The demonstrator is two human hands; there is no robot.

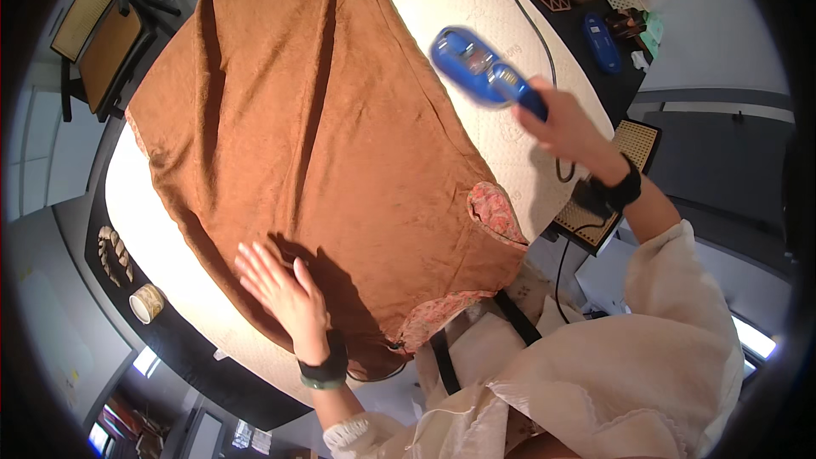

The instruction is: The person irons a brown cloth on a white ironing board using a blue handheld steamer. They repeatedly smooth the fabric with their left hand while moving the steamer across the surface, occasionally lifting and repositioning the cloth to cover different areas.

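A brown sleeveless garment (382,159), suede-like in look, lies spread over a cream quilted pad (510,172). Pink floral lining (496,210) shows at its armhole and along the neckline near me. Two long folds run up its left part. My right hand (564,118) grips the handle of a blue handheld garment steamer (472,64), slightly blurred, over the pad just right of the garment. My left hand (284,293) holds nothing, its fingers out straight over the garment's lower left. Whether that palm touches the cloth I cannot tell.
A black cord (542,35) trails along the pad's right side. On the black table (628,86) at upper right lies a blue case-like object (601,43) among small items. A tape roll (146,304) and a braided loop (115,256) sit at left. Cane-seated chairs (108,57) stand around.
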